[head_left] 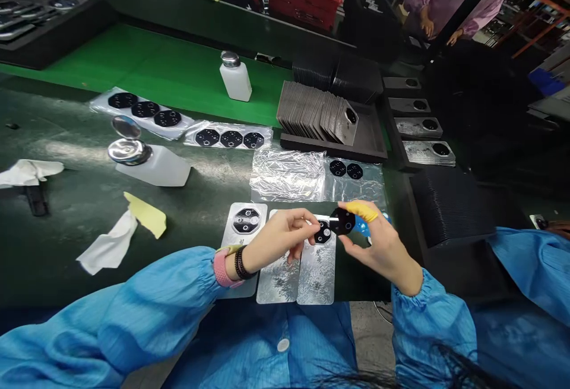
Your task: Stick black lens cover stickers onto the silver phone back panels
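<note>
My right hand point(376, 243), with a yellow finger cot on one finger, pinches a black octagonal piece point(342, 223) by its edges. My left hand point(294, 231) has its fingers closed at the end of a thin white strip point(324, 218) that reaches to this piece. Below them lie three silver patterned plates: the left plate point(231, 240) and the right plate point(317, 279) each show a black octagon at the top. The middle plate point(278, 285) is partly covered by my left hand. Something blue point(363, 227) shows behind my right fingers.
Clear film point(289, 175) and sheets of black octagons point(231, 138) lie beyond. A black tray point(374, 133) holds a row of plates point(312, 113). Two white bottles, one upright point(236, 80) and one with its lid open point(154, 163), stand leftward. Another person's sleeve point(534, 264) is at right.
</note>
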`<action>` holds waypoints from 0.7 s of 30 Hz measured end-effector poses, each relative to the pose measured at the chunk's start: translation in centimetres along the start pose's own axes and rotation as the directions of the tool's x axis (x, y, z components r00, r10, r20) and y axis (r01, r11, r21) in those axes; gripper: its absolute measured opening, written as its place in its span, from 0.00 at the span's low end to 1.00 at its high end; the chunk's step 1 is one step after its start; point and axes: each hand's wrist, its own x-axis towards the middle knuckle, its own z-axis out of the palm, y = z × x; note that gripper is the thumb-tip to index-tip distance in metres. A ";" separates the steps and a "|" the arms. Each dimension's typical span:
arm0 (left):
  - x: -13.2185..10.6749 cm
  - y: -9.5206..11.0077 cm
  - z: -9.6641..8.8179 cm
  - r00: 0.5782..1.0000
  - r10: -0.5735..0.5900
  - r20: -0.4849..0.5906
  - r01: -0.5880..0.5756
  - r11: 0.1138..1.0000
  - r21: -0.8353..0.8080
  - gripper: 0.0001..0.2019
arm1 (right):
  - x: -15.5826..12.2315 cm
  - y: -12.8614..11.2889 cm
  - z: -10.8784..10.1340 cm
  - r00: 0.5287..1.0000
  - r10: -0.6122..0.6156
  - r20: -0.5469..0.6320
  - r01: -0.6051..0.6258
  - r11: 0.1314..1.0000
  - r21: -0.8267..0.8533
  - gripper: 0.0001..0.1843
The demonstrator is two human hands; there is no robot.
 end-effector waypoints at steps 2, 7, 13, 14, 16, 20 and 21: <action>0.2 0.4 0.2 0.999 -0.038 0.007 0.038 0.998 -0.058 0.14 | -0.2 -0.3 0.3 0.999 -0.027 0.024 0.027 1.000 0.004 0.28; 0.1 0.4 0.8 0.998 -0.070 -0.004 0.070 0.993 -0.092 0.13 | -0.2 -0.4 1.0 0.997 -0.048 0.053 0.046 0.999 0.024 0.28; 0.2 0.1 0.6 0.995 -0.086 -0.045 0.081 0.991 -0.111 0.12 | 0.1 -0.3 1.1 0.987 0.161 0.009 -0.158 0.953 0.260 0.19; 0.3 0.0 0.5 0.995 -0.086 -0.056 0.080 0.991 -0.109 0.12 | 0.2 -0.2 1.2 0.962 0.273 -0.006 -0.256 0.909 0.330 0.16; 0.3 -0.1 0.4 0.994 -0.083 -0.069 0.076 0.992 -0.100 0.12 | 0.6 0.1 1.6 0.877 0.479 0.020 -0.430 0.767 0.477 0.12; 0.5 -0.2 0.4 0.996 -0.071 -0.059 0.067 0.995 -0.068 0.13 | 1.4 0.7 2.1 0.770 0.617 0.162 -0.559 0.531 0.637 0.16; 0.6 -0.3 0.3 0.996 -0.069 -0.055 0.066 0.997 -0.050 0.13 | 1.5 0.8 2.1 0.760 0.625 0.179 -0.567 0.503 0.652 0.17</action>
